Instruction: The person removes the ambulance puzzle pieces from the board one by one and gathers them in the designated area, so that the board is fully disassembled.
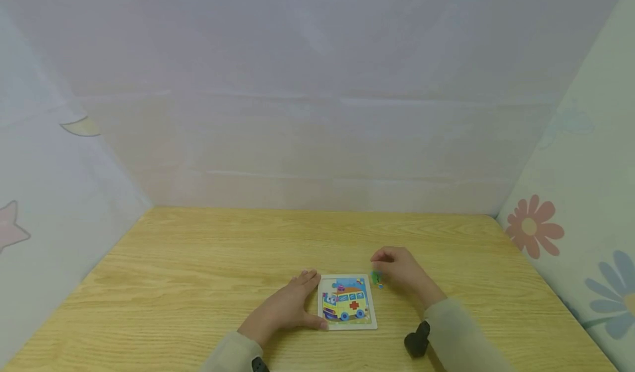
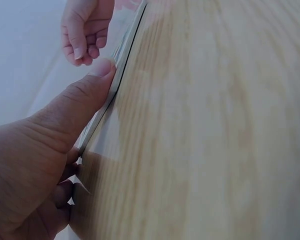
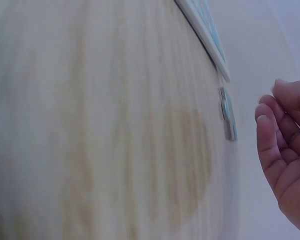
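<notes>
A square jigsaw puzzle board [image 1: 372,323] with a pale frame lies on the table, showing a yellow ambulance with a red cross. A pale bare patch shows at its upper left. My left hand [image 1: 290,306] holds the board at its left side, thumb on the near edge by the corner and fingers along the left edge. Just right of the board lies a loose green and blue puzzle piece [image 1: 376,278], seen side-on as a thin piece [image 3: 229,114] in the right wrist view. My right hand [image 1: 399,267] hovers over it, fingers loosely curled, thumb near the index fingertip, nothing visible between them.
The wooden table [image 1: 198,262] runs back to a pale cloth wall [image 1: 317,140]. Cloth walls with printed flowers [image 1: 529,226] at right and a star [image 1: 11,226] at left stand along the sides. Black devices [image 1: 418,340] sit at both wrists.
</notes>
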Motion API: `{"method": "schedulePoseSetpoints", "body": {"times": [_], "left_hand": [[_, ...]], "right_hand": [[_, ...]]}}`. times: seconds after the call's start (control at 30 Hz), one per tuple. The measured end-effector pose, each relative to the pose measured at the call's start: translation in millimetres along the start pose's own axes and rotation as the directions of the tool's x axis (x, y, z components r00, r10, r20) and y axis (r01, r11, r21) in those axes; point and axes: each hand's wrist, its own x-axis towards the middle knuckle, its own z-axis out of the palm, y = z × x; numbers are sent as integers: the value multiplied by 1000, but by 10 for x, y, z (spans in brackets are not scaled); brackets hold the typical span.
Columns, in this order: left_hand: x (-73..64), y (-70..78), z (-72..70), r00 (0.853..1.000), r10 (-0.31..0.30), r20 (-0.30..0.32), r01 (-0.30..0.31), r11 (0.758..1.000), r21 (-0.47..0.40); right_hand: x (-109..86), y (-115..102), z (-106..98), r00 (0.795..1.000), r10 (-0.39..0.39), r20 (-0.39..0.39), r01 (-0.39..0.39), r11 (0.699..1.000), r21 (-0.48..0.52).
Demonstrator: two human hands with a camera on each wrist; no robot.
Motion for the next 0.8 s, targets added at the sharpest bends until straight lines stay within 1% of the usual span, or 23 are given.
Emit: {"method": "schedulePoseSetpoints", "body": {"times": [0.13,0.33,0.57,0.8], "left_hand": [[-2,0,3,1000,4,-4,-4,1000,0],[-6,3,0,1000,-1,1,1,1000,-5],[11,-12,-15,1000,5,2,-5,1000,8],[18,-7,-14,1000,2,7,-2,1000,20]], "right_hand": [[-15,-48,57,1000,-2,5,2,1000,17],[-19,-107,136,999,-37,17,37,999,11],[-21,-177,217,993,-92,80,90,995,37],[16,-212,312,983,-118,144,120,993,-3]]}}
